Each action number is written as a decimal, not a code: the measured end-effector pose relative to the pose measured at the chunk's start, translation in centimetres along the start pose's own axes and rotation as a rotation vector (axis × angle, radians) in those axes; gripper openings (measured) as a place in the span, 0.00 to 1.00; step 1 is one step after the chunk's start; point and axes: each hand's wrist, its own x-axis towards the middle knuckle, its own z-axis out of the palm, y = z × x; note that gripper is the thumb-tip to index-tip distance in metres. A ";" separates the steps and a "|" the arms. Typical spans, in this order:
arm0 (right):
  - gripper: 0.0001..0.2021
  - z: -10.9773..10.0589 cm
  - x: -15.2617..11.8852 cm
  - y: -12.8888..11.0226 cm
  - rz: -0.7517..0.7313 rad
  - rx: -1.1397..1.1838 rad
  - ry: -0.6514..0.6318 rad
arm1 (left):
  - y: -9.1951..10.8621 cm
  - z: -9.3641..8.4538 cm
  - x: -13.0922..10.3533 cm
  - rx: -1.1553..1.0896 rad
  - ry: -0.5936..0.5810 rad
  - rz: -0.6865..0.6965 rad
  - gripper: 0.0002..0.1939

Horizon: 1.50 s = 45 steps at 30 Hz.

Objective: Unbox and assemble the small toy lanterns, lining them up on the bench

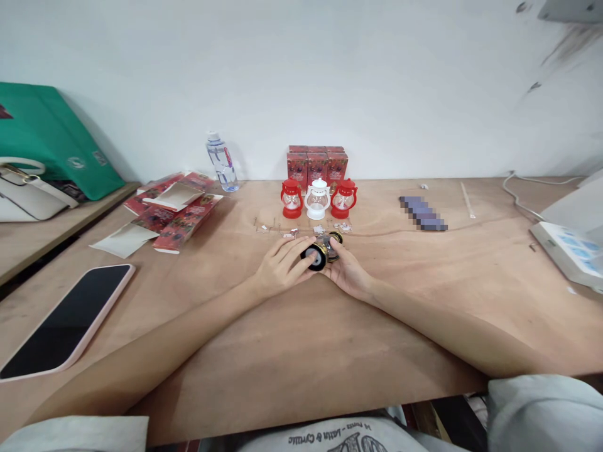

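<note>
Both my hands hold a small black and gold lantern above the table, tipped on its side with its round base turned toward me. My left hand has its fingers around the base end. On the other side, my right hand grips the body, its thumb on top. Beyond them stand a white lantern and two red ones, the left red lantern and the right red lantern. Small metal wire pieces and scraps lie between these lanterns and my hands.
Red patterned boxes are stacked by the wall. Flattened cartons, a water bottle and a phone lie or stand to the left. At right are a blurred dark object, a cable and a white box.
</note>
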 end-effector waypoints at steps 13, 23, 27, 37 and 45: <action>0.15 -0.4 0.3 0.4 -0.017 -0.024 -0.026 | 0.0 -0.1 0.4 0.079 -0.028 0.018 0.12; 0.15 -0.2 0.3 0.1 -0.002 -0.047 -0.003 | -0.2 0.1 0.5 0.084 -0.048 0.043 0.12; 0.14 -0.2 0.3 0.0 -0.006 -0.058 -0.007 | -0.2 -0.1 0.6 0.079 -0.058 0.041 0.11; 0.16 0.2 -0.2 0.2 -0.044 -0.061 0.025 | 0.3 0.4 -0.2 -0.352 -0.030 -0.214 0.21; 0.15 0.9 -0.9 0.6 -0.282 -0.090 0.120 | 1.4 0.7 -0.3 -1.173 -0.152 -1.019 0.18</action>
